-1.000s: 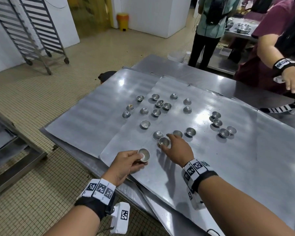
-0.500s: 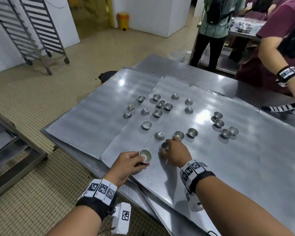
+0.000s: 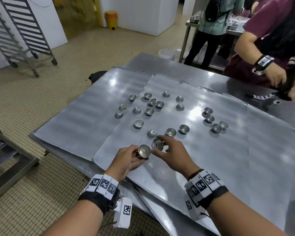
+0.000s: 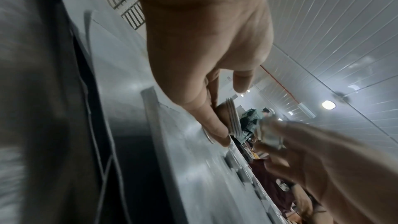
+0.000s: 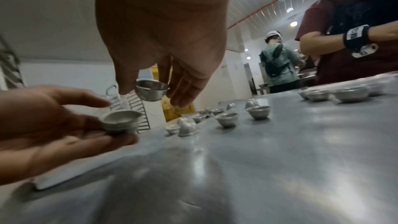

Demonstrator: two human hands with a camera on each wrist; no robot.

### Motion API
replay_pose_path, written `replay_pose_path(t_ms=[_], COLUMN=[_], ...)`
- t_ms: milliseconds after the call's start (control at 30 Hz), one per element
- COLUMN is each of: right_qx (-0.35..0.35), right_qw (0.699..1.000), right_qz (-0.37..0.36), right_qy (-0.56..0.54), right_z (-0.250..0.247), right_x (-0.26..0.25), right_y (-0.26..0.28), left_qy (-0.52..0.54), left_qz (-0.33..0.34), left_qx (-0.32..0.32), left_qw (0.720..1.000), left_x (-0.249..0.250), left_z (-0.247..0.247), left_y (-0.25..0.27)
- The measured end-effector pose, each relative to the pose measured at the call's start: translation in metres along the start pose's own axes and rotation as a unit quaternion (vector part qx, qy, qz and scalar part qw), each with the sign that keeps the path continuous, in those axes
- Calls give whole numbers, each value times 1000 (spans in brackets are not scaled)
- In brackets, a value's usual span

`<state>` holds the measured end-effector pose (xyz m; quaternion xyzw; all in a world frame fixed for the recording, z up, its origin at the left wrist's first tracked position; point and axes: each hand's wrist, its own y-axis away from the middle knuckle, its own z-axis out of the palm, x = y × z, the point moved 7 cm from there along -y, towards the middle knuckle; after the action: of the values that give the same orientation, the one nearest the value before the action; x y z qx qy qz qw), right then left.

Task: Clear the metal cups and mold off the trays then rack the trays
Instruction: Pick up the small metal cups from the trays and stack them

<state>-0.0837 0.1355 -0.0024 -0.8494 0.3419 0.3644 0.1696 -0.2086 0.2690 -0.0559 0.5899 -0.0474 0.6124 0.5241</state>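
My left hand (image 3: pixel 134 155) holds a small stack of nested metal cups (image 3: pixel 144 151) just above the near edge of the top tray (image 3: pixel 211 167). In the right wrist view the stack (image 5: pixel 120 122) rests in my left hand's (image 5: pixel 112 120) curled fingers. My right hand (image 3: pixel 160 143) pinches a single metal cup (image 3: pixel 157 144) lifted off the tray, right beside the stack. That cup (image 5: pixel 151 91) hangs between thumb and fingers of my right hand (image 5: pixel 148 94). Several loose cups (image 3: pixel 151 134) lie scattered on the overlapping flat trays, some upside down.
A second tray (image 3: pixel 78 123) lies to the left under the top one, on a steel table (image 3: pixel 168 65). A wheeled tray rack (image 3: pixel 24 34) stands at the far left. A person in a maroon shirt (image 3: pixel 270 40) works at the table's right; another stands behind.
My right hand picked a cup off the tray and lifted it toward my left hand. My left hand raised its stack slightly off the tray.
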Motion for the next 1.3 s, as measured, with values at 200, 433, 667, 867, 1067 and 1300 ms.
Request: replay_pose_path(t_ms=[200,433,667,867,1067,1300], right_qx=[-32,-50,-2,-61,-129,-113], right_qw=[997,995,982,967,950,955], right_qz=[0,34,125,122,102,111], right_qy=[71,76,139,216,265,250], right_z=[18,25,-20,-32,-5,-2], right_x=[-19,-8,49,72,81,89], right_y=[5,10,-12,-70,-96,-87], left_qy=[28,-48,-85,-93,-95,-88], left_qz=[2,13,-6,0,-8,-10], left_qx=[-19,-52,-39,-27,-23,-27], left_qw=[999,997,996,995,995,996], left_x=[3,-2,-8,-6,-4,-9], left_z=[20,17,20,25,26,25], left_y=[-2,-10,-23,-26,-25,-25])
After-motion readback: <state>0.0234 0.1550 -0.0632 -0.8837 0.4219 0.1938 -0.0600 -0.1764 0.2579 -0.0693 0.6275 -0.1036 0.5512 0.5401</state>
